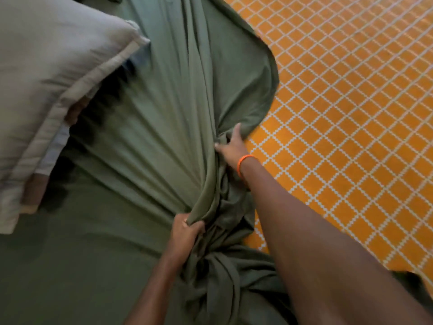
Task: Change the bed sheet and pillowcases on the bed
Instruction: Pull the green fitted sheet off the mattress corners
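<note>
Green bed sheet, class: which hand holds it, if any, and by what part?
Both. The left hand grips a gathered fold of the green fabric bed sheet; the right hand grasps bunched folds farther along, near its edge.

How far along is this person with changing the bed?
Early, by the look of it. Nothing looks finished. In hand: the green sheet is bunched into folds, with the left hand gripping a gather and the right hand reaching into the folds farther up. Whether it is coming off or going on, I cannot tell. The pillow lies beside the gathered sheet, untouched.
</note>
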Available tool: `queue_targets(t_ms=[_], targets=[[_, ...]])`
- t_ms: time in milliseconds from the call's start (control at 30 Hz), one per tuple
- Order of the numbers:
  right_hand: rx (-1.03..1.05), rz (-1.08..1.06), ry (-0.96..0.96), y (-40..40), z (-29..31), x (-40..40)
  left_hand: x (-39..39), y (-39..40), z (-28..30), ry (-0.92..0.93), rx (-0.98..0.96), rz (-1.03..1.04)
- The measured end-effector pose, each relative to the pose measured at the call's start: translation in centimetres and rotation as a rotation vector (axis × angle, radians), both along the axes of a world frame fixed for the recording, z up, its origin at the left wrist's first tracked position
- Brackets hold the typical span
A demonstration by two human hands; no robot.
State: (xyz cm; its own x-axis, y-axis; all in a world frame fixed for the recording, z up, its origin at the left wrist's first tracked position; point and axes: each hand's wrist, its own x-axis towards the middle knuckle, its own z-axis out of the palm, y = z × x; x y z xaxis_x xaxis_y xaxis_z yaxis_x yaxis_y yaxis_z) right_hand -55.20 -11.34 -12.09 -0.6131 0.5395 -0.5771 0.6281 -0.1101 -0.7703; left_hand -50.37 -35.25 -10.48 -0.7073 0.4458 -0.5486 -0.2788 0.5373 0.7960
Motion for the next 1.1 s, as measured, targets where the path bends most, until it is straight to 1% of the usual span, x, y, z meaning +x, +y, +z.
queue_targets(t_ms=[67, 100, 133, 167, 200, 233, 267, 300, 333, 367, 400, 433, 467, 500, 567, 633, 700, 733, 867, 967, 1000, 1033, 1100], targets=[[0.028, 0.171, -0.023, -3.6, -1.7, -1.2, -0.2, -1.8, 0.1, -0.008, 0.023, -0.045], [0.036, 0.251, -0.038, -5.0, -1.5, -0.9, -0.4, -2.2, -0.1, -0.014, 0.034, -0.042], [0.034, 0.335, -0.048, -6.3, -0.9, -0.3, -0.7, -2.4, -0.1, -0.016, 0.051, 0.022], [0.001, 0.418, -0.064, -7.6, -0.3, 0.5, -1.3, -2.3, -0.2, 0.014, 0.049, 0.146], [-0.041, 0.500, -0.091, -8.9, 0.0, 1.1, -1.9, -1.9, 0.0, 0.100, 0.039, 0.311], [-0.103, 0.571, -0.105, -10.6, 0.7, 1.6, -2.6, -1.7, 0.4, 0.229, 0.017, 0.489], [-0.168, 0.621, -0.096, -12.8, 1.6, 1.7, -3.4, -1.8, 1.2, 0.369, -0.042, 0.631], [-0.206, 0.669, -0.084, -15.0, 2.3, 1.6, -3.9, -2.3, 1.7, 0.493, -0.164, 0.717], [-0.206, 0.710, -0.078, -17.2, 2.7, 1.1, -4.3, -3.2, 1.9, 0.568, -0.324, 0.760], [-0.202, 0.753, -0.071, -18.9, 3.0, 0.7, -4.5, -4.2, 1.9, 0.578, -0.442, 0.789], [-0.205, 0.797, -0.059, -20.3, 3.2, 0.3, -4.5, -5.4, 1.6, 0.550, -0.498, 0.818], [-0.201, 0.832, -0.044, -21.1, 3.2, 0.0, -4.4, -6.4, 1.2, 0.511, -0.508, 0.831], [-0.194, 0.839, -0.016, -21.7, 3.4, 0.1, -4.0, -7.2, 1.0, 0.512, -0.507, 0.805], [-0.195, 0.787, 0.034, -21.8, 3.2, 0.5, -3.4, -7.5, 0.8, 0.555, -0.500, 0.744], [-0.176, 0.500, 0.111, -20.8, 2.5, 2.5, -1.6, -6.9, 1.0, 0.703, -0.502, 0.606], [0.004, 0.270, 0.165, -18.5, 0.7, 5.6, 0.2, -5.2, 1.5, 0.849, -0.540, 0.475], [0.189, 0.141, 0.088, -16.1, -0.7, 9.7, 2.1, -3.3, 2.0, 0.918, -0.537, 0.327], [0.213, 0.114, 0.051, -15.1, -1.2, 11.7, 2.9, -2.3, 2.1, 0.924, -0.511, 0.263], [0.162, 0.130, 0.017, -13.4, -1.2, 17.1, 6.2, 0.6, 1.7, 0.930, -0.418, 0.042], [0.148, 0.138, -0.005, -12.3, -0.8, 20.2, 9.9, 2.6, 1.5, 0.912, -0.251, -0.132], [0.212, 0.158, -0.038, -11.8, -0.8, 21.6, 11.5, 3.3, 1.4, 0.887, -0.185, -0.203], [0.328, 0.198, -0.098, -11.0, -0.7, 23.4, 13.4, 3.9, 1.4, 0.849, -0.123, -0.267], [0.543, 0.312, -0.242, -9.5, 0.1, 27.3, 17.3, 4.5, 1.2, 0.706, -0.034, -0.349]])
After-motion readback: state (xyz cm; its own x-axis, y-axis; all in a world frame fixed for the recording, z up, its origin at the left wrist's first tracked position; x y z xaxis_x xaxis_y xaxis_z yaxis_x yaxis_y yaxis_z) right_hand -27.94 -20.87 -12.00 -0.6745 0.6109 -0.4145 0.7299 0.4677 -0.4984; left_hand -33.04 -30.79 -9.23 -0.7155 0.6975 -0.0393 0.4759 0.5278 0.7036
